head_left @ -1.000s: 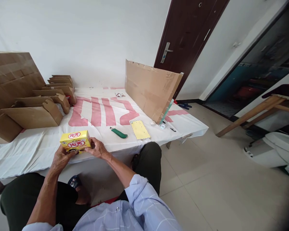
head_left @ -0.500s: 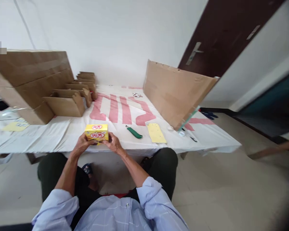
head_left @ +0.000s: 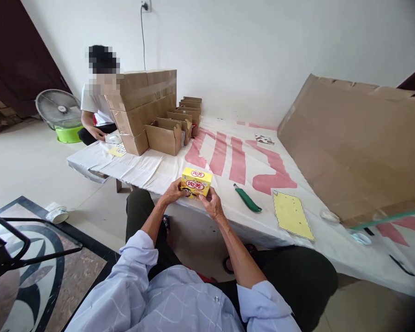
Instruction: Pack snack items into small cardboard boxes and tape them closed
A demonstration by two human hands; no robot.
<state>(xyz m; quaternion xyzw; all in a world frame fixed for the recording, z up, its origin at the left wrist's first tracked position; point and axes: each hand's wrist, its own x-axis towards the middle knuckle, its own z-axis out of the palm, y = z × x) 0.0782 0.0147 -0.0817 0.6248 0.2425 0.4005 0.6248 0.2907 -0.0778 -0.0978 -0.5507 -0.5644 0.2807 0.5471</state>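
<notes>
A small yellow box (head_left: 196,183) with red and white lettering is held at the near edge of the table. My left hand (head_left: 174,190) grips its left side, and my right hand (head_left: 211,204) closes on its lower right corner, thumb on the front face. To the right of the box lies a green-handled cutter knife (head_left: 248,199). Beyond it rests a yellow sheet (head_left: 292,215) with uneven edges.
Brown cartons (head_left: 134,108) are stacked at the left, with several open cardboard boxes (head_left: 164,137) lined up beside them. A large cardboard panel (head_left: 359,143) stands at the right. Behind the stack sits a co-worker (head_left: 98,110), near a fan (head_left: 60,109). White cloth (head_left: 152,168) covers the table.
The view has swung left, bringing the co-worker, the fan and more floor into sight. Both hands still hold the yellow box.
</notes>
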